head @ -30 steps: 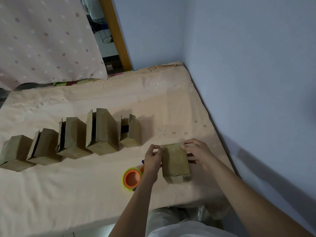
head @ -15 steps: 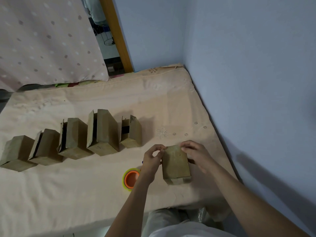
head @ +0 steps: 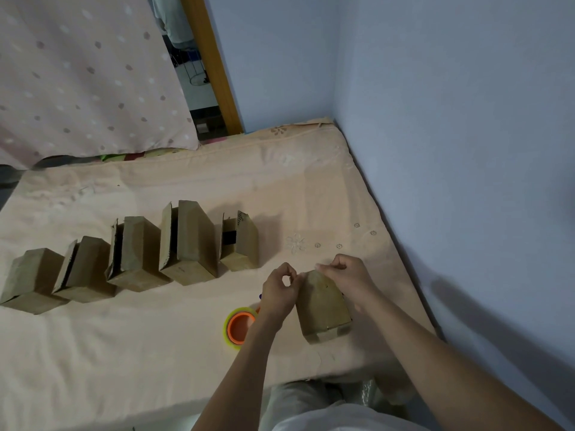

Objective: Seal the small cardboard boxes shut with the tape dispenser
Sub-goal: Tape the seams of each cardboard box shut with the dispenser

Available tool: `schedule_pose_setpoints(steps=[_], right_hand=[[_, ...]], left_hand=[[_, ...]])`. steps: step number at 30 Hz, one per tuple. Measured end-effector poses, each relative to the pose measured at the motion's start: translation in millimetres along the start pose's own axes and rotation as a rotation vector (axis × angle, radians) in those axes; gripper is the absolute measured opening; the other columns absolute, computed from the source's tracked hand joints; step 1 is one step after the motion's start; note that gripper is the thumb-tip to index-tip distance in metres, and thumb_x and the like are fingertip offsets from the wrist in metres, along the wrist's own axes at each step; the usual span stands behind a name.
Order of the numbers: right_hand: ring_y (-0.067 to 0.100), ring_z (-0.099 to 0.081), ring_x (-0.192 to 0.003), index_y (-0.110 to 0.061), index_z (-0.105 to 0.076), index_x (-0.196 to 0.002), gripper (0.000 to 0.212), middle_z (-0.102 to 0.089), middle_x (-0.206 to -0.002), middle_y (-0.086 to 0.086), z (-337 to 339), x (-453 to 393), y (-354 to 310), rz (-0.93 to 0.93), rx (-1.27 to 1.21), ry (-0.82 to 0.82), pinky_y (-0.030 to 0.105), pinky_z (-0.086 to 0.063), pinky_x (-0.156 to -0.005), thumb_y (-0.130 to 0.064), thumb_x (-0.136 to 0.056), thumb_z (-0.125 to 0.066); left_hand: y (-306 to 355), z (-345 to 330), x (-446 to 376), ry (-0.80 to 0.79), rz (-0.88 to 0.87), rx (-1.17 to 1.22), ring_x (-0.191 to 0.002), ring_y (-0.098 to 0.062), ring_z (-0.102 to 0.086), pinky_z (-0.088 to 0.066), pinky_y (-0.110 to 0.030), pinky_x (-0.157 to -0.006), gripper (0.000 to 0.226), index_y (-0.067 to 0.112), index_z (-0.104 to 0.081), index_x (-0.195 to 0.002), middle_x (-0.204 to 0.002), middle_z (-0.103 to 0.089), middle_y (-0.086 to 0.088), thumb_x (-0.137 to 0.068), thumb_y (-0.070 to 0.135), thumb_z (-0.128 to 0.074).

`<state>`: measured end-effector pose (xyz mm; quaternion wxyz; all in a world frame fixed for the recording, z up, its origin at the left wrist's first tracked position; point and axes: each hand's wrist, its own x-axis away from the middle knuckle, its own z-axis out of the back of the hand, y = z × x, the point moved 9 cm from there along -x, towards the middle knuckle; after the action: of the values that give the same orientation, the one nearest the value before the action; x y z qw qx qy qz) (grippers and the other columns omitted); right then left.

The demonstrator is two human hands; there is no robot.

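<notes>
Now, step in hand: folding the far end of one small cardboard box (head: 323, 306) closed, ahead of taping.

Box being worked: lower centre-right of the frame, lying on the peach bedsheet (head: 124, 353) near the bed's front edge; its long axis runs from the bottom of the frame toward the top, tilted slightly left at the far end.

Left hand (head: 278, 290): at the box's far left corner, fingers curled with thumb and forefinger brought together, apparently pinching a flap edge; the exact contact is too small to tell.

Right hand (head: 348, 276): at the box's far right corner, fingers curled over the top end, gripping it.

Tape dispenser (head: 239, 326): orange core with yellow-green rim, lying on the sheet just left of the box and partly under the left forearm; neither hand touches it.

Key relation: the dispenser lies to the lower left of both hands, nearer the left hand, while the seam to be taped follows the box's long axis, so my guess is that tape would be drawn along that line.

Other boxes (head: 186, 244): five in a row across the middle left of the frame, well apart from the hands; four show flaps standing ajar, and the leftmost looks shut.

Progress: judging by the open flaps, most of the sealing remains.

Risk: the far flaps may spring up once released for the reach to the dispenser.
</notes>
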<state>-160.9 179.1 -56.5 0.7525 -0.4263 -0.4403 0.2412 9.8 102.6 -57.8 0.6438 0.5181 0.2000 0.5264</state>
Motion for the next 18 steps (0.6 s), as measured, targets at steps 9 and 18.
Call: schedule_pose_setpoints(steps=[9,18], right_hand=[[0.018,-0.058,-0.096,-0.017,-0.049,-0.110,0.048,-0.056,-0.101,-0.005,-8.4,1.2,17.8,-0.194,0.061,0.070,0.032,-0.050,-0.074,-0.045,-0.083,-0.077],[0.027,-0.061,-0.108,-0.004,-0.070,-0.112,0.036,-0.067,-0.109,0.008,-12.0,0.1,18.3,-0.189,0.005,0.074,0.034,-0.047,-0.091,-0.030,-0.105,-0.046]], left_hand=[[-32.2,-9.2,15.7,0.110,0.538,0.371,-0.105,-0.031,-0.061,-0.054,-0.042,-0.094,0.032,0.012,-0.067,-0.102,-0.104,-0.066,-0.010,-0.088,0.040,-0.074],[-27.5,-5.2,19.1,0.193,0.556,0.215,-0.099,-0.028,-0.052,-0.043,-0.036,-0.083,0.038,0.006,-0.057,-0.111,-0.107,-0.059,-0.011,-0.101,0.042,-0.051]])
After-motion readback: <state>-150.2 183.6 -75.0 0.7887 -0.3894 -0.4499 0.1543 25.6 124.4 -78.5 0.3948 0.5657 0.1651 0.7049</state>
